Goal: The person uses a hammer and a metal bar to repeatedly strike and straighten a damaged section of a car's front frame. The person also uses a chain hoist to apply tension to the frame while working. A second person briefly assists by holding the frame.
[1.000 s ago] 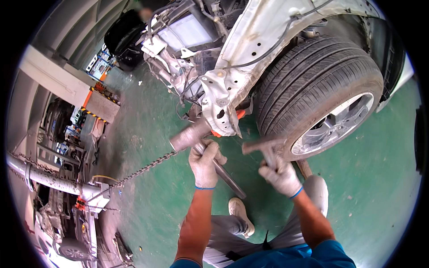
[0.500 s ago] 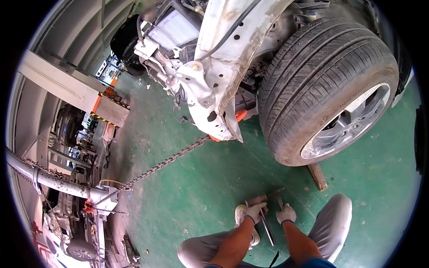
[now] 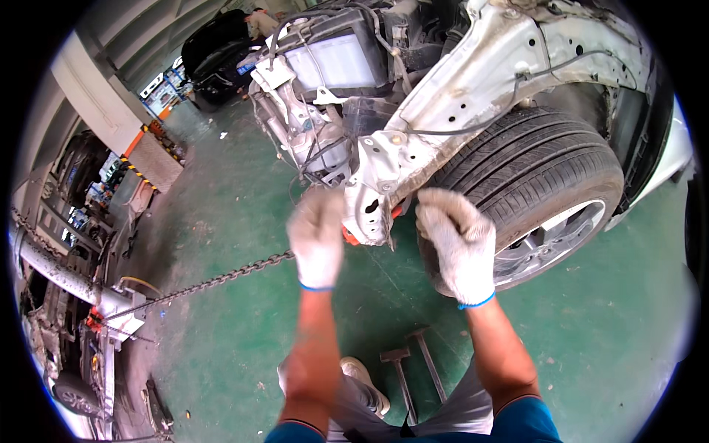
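Note:
Both my gloved hands are raised in front of the stripped front end of a car. My left hand [image 3: 317,240] is smeared by motion, so its fingers cannot be read; it overlaps the chain [image 3: 229,276] in the picture. My right hand [image 3: 461,247] is before the tyre [image 3: 539,162], fingers curled, with no object showing in it. Between them is the bare metal end of the car's front rail [image 3: 368,214], with an orange hook [image 3: 350,236] at its lower end. Two hammers lie on the floor by my feet, one with a blocky head [image 3: 396,356] and one thinner [image 3: 428,363].
The chain runs taut to a thick metal pulling post [image 3: 55,269] at the left. A battery [image 3: 332,63] sits in the engine bay. At the far back, a person [image 3: 260,24] leans by a black car [image 3: 214,63]. A striped pillar [image 3: 148,159] stands left.
My hands have let go of the hammers, now on the floor, and have risen toward the car. The view has shifted, showing more of the engine bay. The wooden piece by the wheel is out of sight.

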Tool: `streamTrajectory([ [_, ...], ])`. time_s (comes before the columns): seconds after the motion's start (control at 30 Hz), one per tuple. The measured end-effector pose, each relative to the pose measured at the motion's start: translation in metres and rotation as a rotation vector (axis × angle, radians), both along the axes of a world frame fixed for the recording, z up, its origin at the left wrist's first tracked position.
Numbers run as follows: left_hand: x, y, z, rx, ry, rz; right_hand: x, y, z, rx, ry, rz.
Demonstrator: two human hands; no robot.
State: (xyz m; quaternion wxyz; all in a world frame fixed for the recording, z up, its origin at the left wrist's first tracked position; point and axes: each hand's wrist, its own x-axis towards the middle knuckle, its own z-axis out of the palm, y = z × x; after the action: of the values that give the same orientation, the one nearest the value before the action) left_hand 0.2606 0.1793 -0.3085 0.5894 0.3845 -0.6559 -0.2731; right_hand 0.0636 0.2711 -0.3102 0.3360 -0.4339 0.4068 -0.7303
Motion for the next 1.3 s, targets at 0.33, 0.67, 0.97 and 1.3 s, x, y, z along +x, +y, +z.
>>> streamTrajectory([
  [0.33, -0.011, -0.082, 0.083, -0.254, -0.34, -0.619, 0.037, -0.032, 0.072, 0.138, -0.244, -0.149],
  [0.67, -0.024, -0.103, 0.058, -0.211, 0.004, -0.854, 0.056, -0.036, 0.112, 0.396, -0.372, -0.362],
  [0.97, -0.026, -0.112, 0.054, -0.345, 0.109, -0.841, 0.069, -0.051, 0.119, 0.447, -0.447, -0.515],
  [1.3, -0.028, -0.117, 0.05, -0.316, 0.141, -0.925, 0.079, -0.064, 0.117, 0.466, -0.354, -0.783],
])
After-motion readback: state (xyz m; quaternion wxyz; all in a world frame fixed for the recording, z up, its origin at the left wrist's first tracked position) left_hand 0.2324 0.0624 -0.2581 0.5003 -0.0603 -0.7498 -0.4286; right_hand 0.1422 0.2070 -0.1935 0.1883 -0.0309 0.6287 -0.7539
